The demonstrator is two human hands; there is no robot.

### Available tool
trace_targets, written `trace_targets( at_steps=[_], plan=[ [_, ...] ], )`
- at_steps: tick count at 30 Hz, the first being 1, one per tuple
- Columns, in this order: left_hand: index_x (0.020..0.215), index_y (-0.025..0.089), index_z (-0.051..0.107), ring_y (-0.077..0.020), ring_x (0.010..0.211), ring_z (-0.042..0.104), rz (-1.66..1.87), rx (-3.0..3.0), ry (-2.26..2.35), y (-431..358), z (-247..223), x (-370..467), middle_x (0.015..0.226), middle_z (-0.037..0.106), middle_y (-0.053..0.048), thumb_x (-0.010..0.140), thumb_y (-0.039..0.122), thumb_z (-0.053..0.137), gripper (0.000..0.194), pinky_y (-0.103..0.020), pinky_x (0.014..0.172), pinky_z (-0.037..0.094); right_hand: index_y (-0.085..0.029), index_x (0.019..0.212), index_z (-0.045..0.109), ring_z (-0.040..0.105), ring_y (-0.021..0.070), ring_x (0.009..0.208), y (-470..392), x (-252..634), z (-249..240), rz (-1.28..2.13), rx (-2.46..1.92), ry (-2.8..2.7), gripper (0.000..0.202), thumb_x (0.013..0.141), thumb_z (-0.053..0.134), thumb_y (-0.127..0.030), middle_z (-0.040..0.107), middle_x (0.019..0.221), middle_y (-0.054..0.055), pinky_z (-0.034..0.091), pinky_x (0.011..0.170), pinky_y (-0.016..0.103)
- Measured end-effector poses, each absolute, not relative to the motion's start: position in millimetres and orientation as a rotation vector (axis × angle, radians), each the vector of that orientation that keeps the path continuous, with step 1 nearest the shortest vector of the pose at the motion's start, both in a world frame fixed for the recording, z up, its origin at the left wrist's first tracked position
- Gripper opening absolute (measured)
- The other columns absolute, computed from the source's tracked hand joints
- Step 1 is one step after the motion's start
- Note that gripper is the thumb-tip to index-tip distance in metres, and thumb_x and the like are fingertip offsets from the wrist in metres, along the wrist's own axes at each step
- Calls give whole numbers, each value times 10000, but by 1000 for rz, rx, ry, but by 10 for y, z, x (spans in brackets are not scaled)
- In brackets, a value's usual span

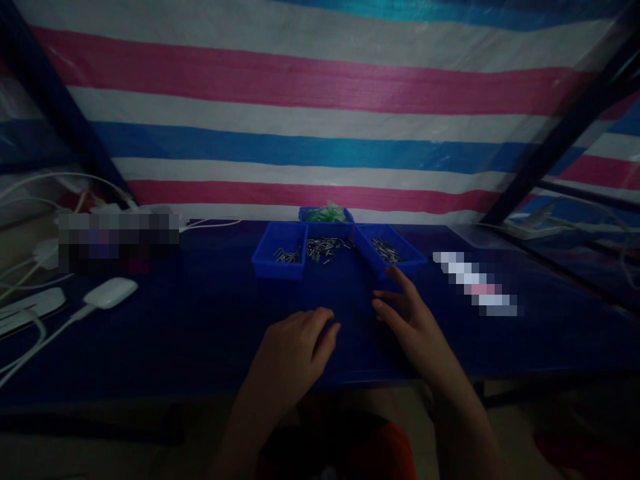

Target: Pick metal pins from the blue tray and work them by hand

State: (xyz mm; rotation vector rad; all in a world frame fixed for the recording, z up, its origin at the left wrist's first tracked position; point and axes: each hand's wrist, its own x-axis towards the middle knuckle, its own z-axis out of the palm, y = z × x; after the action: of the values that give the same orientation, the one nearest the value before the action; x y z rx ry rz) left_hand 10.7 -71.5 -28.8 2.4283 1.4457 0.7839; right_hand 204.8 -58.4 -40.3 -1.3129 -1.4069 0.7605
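Note:
My left hand [296,345] is over the front of the dark blue table, fingers loosely bent, with a gap between thumb and forefinger. Nothing shows in it. To its right, my right hand [414,321] has its fingers apart and no visible object in them. Its fingertips are nearest the right blue bin [414,265], which holds small silvery metal pieces [384,251]. Fewer such pieces lie in the left blue bin [279,269]. Between the bins, a loose pile of thin metal pieces [323,248] rests on the table. Their exact kind is too small to tell.
Behind the pile stands a third blue bin [303,215] with green plastic-wrapped contents [327,213]. White cables and a white adapter [111,293] lie at left. A blurred-out strip [474,283] lies at right. Striped sheeting [320,150] closes off the back between blue posts.

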Motion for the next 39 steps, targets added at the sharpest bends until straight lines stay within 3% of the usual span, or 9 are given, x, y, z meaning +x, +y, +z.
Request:
trace_targets(
  at_steps=[12,20,29,32,34,39],
  plan=[
    [955,232,514,-140,743,582,748,2439,1422,-717,-255,125,826,615,19,873,294,412,145,-263,632,422,-271,1341,256,533,251,1016,-450,2179,-365,674,-1442,-1478,683,748,546,-447,367,1325,97,533,614,319],
    [944,225,518,-145,766,583,751,2472,1396,-712,-260,110,831,612,18,876,295,401,152,-278,658,431,-215,1303,345,596,216,857,-301,2347,-268,438,-1540,-1767,591,774,511,-419,502,1186,109,486,752,400],
    [866,197,533,-167,751,573,644,2651,1435,-725,-290,153,778,608,-9,877,249,373,168,-306,670,450,-190,1317,326,590,224,810,-254,2375,-106,119,-1538,-2044,542,819,465,-354,598,983,88,471,737,415],
    [810,194,524,-185,739,579,494,2796,1360,-717,-265,168,769,610,-14,865,239,386,155,-321,646,462,-155,1226,447,557,235,925,-263,2208,-42,-25,-1403,-2258,394,852,399,-271,581,1024,114,453,797,405],
    [818,196,516,-195,713,588,393,2896,1281,-682,-232,160,761,614,-14,850,240,409,120,-315,596,466,-160,1181,490,562,210,894,-217,2067,-39,-19,-1264,-2461,349,858,366,-209,578,1014,108,467,784,374],
    [813,178,517,-192,592,601,233,3150,1088,-396,-162,126,698,629,-26,828,244,424,115,-273,472,425,-148,1255,425,490,261,1029,109,1833,-168,-246,-1088,-2744,467,792,405,-91,413,1289,149,471,766,373]
  ],
)
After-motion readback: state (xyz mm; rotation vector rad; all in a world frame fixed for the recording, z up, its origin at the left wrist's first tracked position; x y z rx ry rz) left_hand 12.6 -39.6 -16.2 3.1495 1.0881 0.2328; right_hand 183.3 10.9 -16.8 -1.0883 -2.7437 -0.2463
